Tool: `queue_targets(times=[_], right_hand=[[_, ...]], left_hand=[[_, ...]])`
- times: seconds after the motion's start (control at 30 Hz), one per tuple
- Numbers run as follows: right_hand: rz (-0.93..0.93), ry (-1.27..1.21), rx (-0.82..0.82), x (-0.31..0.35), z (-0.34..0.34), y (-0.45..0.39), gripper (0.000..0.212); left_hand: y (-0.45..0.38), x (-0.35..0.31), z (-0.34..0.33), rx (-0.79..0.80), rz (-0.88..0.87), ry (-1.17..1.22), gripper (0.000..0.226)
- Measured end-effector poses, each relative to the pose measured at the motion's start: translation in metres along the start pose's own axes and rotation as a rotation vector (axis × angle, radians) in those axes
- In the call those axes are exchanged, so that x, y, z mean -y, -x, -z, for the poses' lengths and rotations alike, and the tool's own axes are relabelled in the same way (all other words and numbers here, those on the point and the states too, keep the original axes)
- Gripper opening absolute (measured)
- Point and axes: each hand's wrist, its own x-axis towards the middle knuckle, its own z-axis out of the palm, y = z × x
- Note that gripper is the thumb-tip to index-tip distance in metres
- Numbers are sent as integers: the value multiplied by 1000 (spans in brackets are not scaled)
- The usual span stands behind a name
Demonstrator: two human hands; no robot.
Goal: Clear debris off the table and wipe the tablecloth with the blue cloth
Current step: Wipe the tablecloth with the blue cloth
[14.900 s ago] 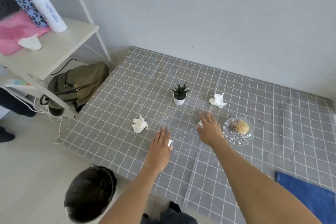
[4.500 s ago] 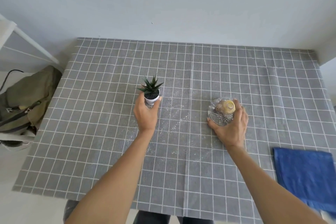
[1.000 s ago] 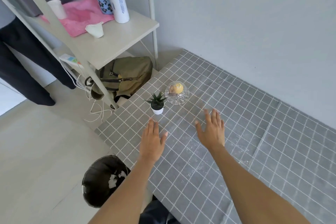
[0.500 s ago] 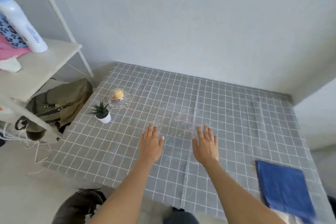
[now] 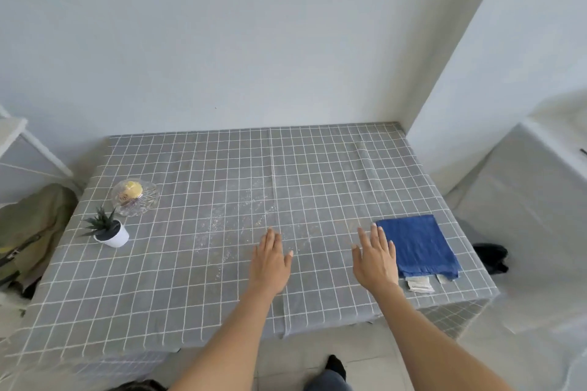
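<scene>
A grey checked tablecloth (image 5: 317, 168) covers the table. Fine white crumbs (image 5: 235, 222) lie scattered over its middle. The folded blue cloth (image 5: 419, 244) rests flat near the front right corner. My right hand (image 5: 376, 255) hovers open just left of the cloth, its fingertips at the cloth's edge. My left hand (image 5: 270, 259) is open, palm down, over the front centre, beside the crumbs. Neither hand holds anything.
A small potted succulent (image 5: 109, 230) and a glass dish with a yellow object (image 5: 135, 197) stand at the left edge. Two small white packets (image 5: 419, 283) lie in front of the blue cloth. An olive bag (image 5: 28, 232) sits on the floor at left.
My view has swung to the right, bringing the blue cloth fully into sight. My right hand has shifted right toward the cloth. Both hands stay open and empty.
</scene>
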Motion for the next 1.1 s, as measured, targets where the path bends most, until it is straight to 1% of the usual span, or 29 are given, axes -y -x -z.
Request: queue_targets(times=[0.2,0.3,0.5,0.7,0.8,0.87,0.93,0.97,1.03,1.1], right_hand=[[-51,10,-1,-51,11,-14,53],[-44,8,10,-80,17,-28,53],[-9,25,80,-147,22,-53,54],[76,65,115,-198,23,-70,54],[124,88,148,-217,16,-65,55],[176,88,142,-227,9,-57,56],[215,57,116,-234,4,-47,63],[240,42,106,-238,1,-43,68],[290,19,105,-247,-2,-36,71],[347,6,121,-256,-3,-31,73]], left_hand=[[-13,-41,-7,-5,-5,2,61],[-24,-66,-13,-22,15,5,60],[-37,-136,-42,7,40,50,62],[-39,-189,-74,28,11,37,63],[-33,-214,-87,29,-33,25,65],[-30,-230,-95,11,-84,16,68],[-26,-241,-103,-1,-153,-15,77],[-25,-245,-108,12,-180,-38,78],[-23,-247,-118,55,-194,-80,75],[-22,-247,-120,63,-186,-96,75]])
